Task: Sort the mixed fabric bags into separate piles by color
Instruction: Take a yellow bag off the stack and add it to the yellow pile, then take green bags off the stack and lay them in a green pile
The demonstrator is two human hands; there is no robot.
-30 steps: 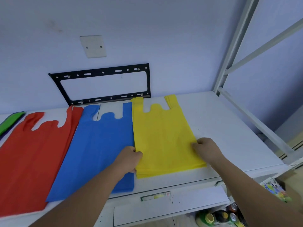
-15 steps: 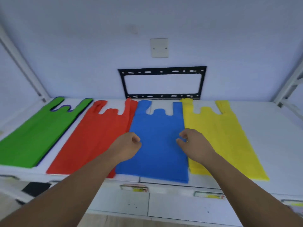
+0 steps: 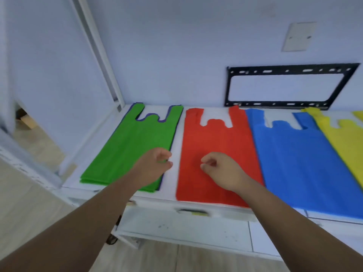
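Observation:
Four flat piles of fabric bags lie side by side on the white table (image 3: 176,154): green pile (image 3: 129,146) at the left, then red pile (image 3: 214,146), blue pile (image 3: 298,160), and yellow pile (image 3: 347,140) cut off at the right edge. A dark blue edge peeks out under the green pile. My left hand (image 3: 155,163) hovers over the green pile's right edge, fingers loosely curled, holding nothing. My right hand (image 3: 220,169) hovers over the red pile, fingers also curled and empty.
A black metal bracket (image 3: 286,103) is fixed to the wall behind the piles, with a white cover plate (image 3: 298,36) above it. A white frame post (image 3: 98,52) rises at the table's left corner. Drawers (image 3: 186,222) sit below the table's front edge.
My view and both hands have swept left: from gripping the yellow pile, across the blue pile, to the green and red piles. Both hands are empty.

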